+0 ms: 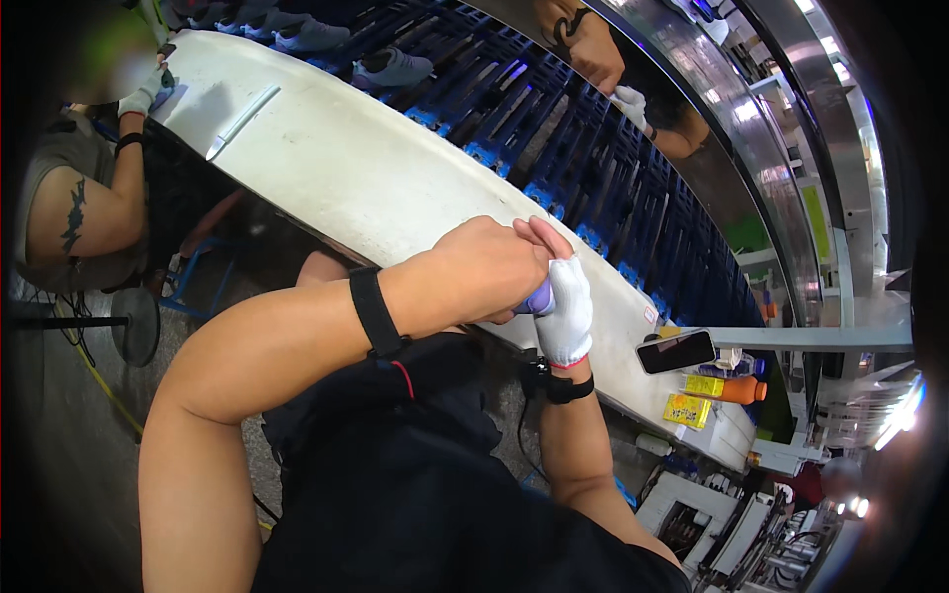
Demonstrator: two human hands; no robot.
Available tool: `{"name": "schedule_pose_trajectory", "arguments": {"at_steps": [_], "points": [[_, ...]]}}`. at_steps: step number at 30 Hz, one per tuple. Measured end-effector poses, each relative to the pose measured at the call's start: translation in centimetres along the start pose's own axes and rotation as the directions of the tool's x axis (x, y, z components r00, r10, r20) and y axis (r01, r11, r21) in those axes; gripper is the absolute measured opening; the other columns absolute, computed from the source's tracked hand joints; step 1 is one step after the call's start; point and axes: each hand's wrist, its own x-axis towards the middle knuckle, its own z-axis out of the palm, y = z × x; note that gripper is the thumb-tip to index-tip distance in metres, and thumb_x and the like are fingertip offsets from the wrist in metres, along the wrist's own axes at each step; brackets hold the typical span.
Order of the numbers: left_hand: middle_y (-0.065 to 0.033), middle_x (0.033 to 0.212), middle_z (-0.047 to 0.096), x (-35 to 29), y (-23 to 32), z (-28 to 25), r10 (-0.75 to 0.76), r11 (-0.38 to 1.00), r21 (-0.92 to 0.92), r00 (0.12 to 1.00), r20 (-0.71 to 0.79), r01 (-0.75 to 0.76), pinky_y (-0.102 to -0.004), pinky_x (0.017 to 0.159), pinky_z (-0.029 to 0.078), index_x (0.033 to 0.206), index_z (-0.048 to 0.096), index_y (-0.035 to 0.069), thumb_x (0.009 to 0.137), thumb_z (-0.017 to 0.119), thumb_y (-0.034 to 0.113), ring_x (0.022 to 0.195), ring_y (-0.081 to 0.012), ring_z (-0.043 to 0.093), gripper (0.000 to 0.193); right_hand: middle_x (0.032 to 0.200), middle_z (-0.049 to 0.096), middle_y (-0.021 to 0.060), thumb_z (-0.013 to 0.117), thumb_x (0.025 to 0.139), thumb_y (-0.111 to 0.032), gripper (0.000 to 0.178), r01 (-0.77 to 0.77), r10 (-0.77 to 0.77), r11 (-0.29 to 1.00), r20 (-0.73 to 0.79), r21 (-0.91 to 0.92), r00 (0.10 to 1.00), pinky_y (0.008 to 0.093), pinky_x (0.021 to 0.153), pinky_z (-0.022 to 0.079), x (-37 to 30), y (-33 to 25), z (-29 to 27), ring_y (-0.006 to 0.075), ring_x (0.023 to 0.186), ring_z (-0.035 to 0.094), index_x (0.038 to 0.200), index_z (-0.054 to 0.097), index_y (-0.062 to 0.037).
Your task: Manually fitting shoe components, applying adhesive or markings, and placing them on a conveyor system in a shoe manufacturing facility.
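My bare left hand [491,265] is curled closed, with a smooth purple object [537,299] showing beneath it. My right hand [566,314] wears a white glove with bare fingertips and presses round the same object from the other side. Most of the purple object is hidden by the two hands, so its kind cannot be made out. Both hands meet over the near edge of a long white worktable [395,188]. Black bands circle both wrists.
A knife-like tool [242,124] lies at the table's far left, near another person's gloved hand [141,96]. Grey shoes [393,69] sit on the blue-and-black conveyor [494,109] behind. At right are a phone [675,351], an orange bottle [741,389] and a yellow box [687,411].
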Motion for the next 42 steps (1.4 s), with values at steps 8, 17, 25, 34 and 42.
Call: {"name": "schedule_pose_trajectory", "arguments": {"at_steps": [8, 17, 25, 34, 42], "points": [[-0.0194, 0.128, 0.072, -4.4, 0.8, -0.9, -0.043, 0.999, 0.030, 0.997, -0.070, 0.045, -0.0479, 0.072, 0.063, 0.140, 0.059, 0.009, 0.079, 0.096, 0.045, 0.084, -0.0391, 0.081, 0.080, 0.163, 0.057, 0.0256, 0.066, 0.107, -0.028, 0.071, 0.086, -0.094, 0.979, -0.034, -0.182, 0.995, 0.0471, 0.125, 0.044, -5.5, 3.1, 1.2, 0.0361, 0.150, 0.058, 0.168, 0.042, 0.0005], [-0.0268, 0.170, 0.045, -13.2, -0.2, 1.1, -0.342, 0.753, -0.617, 0.937, -0.071, 0.228, -0.0488, 0.117, 0.050, 0.142, 0.056, 0.007, 0.068, 0.105, 0.034, 0.150, -0.0479, 0.055, 0.092, 0.131, 0.077, 0.0132, 0.096, 0.077, -0.035, 0.067, 0.516, -0.513, 0.533, 0.229, -0.671, 0.827, 0.0471, 0.104, 0.058, -4.5, 7.3, 2.5, 0.0367, 0.120, 0.074, 0.131, 0.072, -0.0055], [-0.0131, 0.135, 0.055, -15.7, -0.1, 5.5, -0.617, 0.395, -0.847, 0.786, 0.043, 0.356, -0.0417, 0.122, 0.040, 0.129, 0.055, 0.007, 0.076, 0.101, 0.028, 0.134, -0.0284, 0.055, 0.074, 0.122, 0.080, 0.0097, 0.101, 0.074, -0.039, 0.063, 0.518, -0.452, 0.669, 0.261, -0.534, 0.853, 0.0458, 0.102, 0.059, -3.3, 7.4, 3.0, 0.0360, 0.115, 0.076, 0.124, 0.077, -0.0088], [-0.0265, 0.134, 0.071, -15.4, 0.7, 5.1, -0.530, 0.714, -0.638, 0.818, -0.223, 0.288, -0.0424, 0.106, 0.054, 0.120, 0.059, 0.003, 0.089, 0.090, 0.021, 0.129, -0.0399, 0.070, 0.047, 0.108, 0.083, 0.0056, 0.105, 0.065, -0.044, 0.062, 0.446, -0.218, 0.645, 0.410, -0.621, 0.886, 0.0415, 0.085, 0.060, -1.9, 4.1, 1.5, 0.0292, 0.100, 0.077, 0.111, 0.080, -0.0112], [-0.0237, 0.142, 0.068, -12.8, 1.5, 3.1, -0.624, 0.336, -0.927, 0.776, -0.087, 0.166, -0.0344, 0.093, 0.064, 0.133, 0.057, -0.002, 0.096, 0.082, 0.014, 0.115, -0.0262, 0.077, 0.048, 0.145, 0.067, 0.0201, 0.100, 0.071, -0.060, 0.114, 0.497, -0.403, 0.507, 0.316, -0.704, 0.859, 0.0496, 0.113, 0.053, -4.7, 2.8, 2.5, 0.0427, 0.134, 0.067, 0.158, 0.051, -0.0050]]}}
